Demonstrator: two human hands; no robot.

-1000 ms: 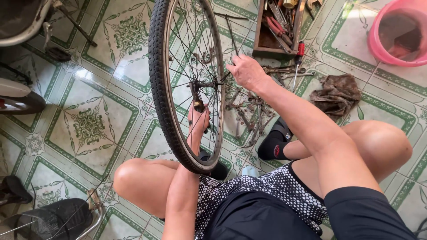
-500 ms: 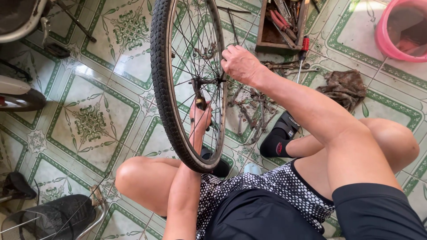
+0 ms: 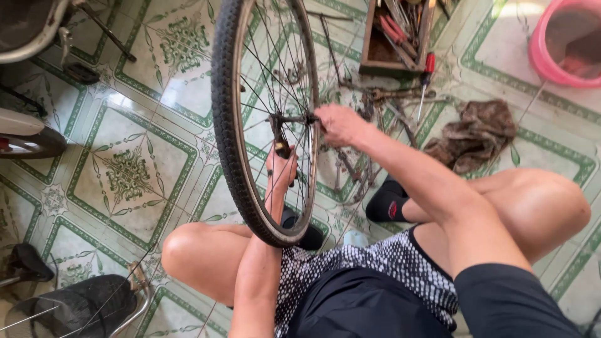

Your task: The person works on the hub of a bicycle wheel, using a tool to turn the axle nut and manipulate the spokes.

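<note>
- I look down on a tiled floor (image 3: 134,166), cream with green ornament, sunlit in patches; the person sits low on it with bare knees spread.
- A bicycle wheel (image 3: 266,119) stands upright on its tyre between the knees, its black tyre and thin spokes facing me edge-on.
- The left hand (image 3: 280,169) reaches up through the spokes from below. Its grip is closed round a small dark tool with a yellow tip, held at the hub (image 3: 289,119), just under the axle.
- The right hand (image 3: 338,124) comes in from the far side of the rim. Its fingers are curled against the axle end at the hub; I cannot tell whether they pinch a nut or only press on it.
- So the hub lies between the two grips: directly above the left one, immediately left of the right one.
- Beyond the right grip, scattered metal parts and wrenches (image 3: 369,144) lie on the floor, with a red-handled screwdriver (image 3: 427,72) just past them.
- Farther off from that grip stands a wooden toolbox (image 3: 400,34) full of tools.
- To the right of the right grip lies a crumpled brown rag (image 3: 479,133), and well past it a pink basin (image 3: 566,40).
- Left of the left grip, well apart, is part of another bicycle (image 3: 28,138); nearer the viewer sits a black wire basket (image 3: 78,307).
</note>
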